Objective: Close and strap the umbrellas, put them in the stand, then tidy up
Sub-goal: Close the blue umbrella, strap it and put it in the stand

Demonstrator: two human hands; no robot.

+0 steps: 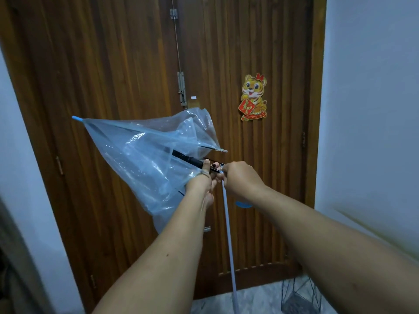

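A clear, blue-tinted plastic umbrella point(145, 159) is held out in front of me, half folded, its blue tip pointing up and to the left. My left hand point(204, 177) grips the black shaft where the canopy gathers. My right hand point(240, 177) is curled around the shaft just to the right of my left hand. A pale blue strap point(229, 234) hangs down from between my hands toward the floor. A black wire umbrella stand point(301, 295) sits on the floor at the lower right, beside the door.
A brown wooden double door point(127, 64) fills the view ahead, with a bolt latch point(182, 89) and a tiger sticker point(254, 98). White walls flank it on both sides. Marble floor point(256, 298) shows at the bottom.
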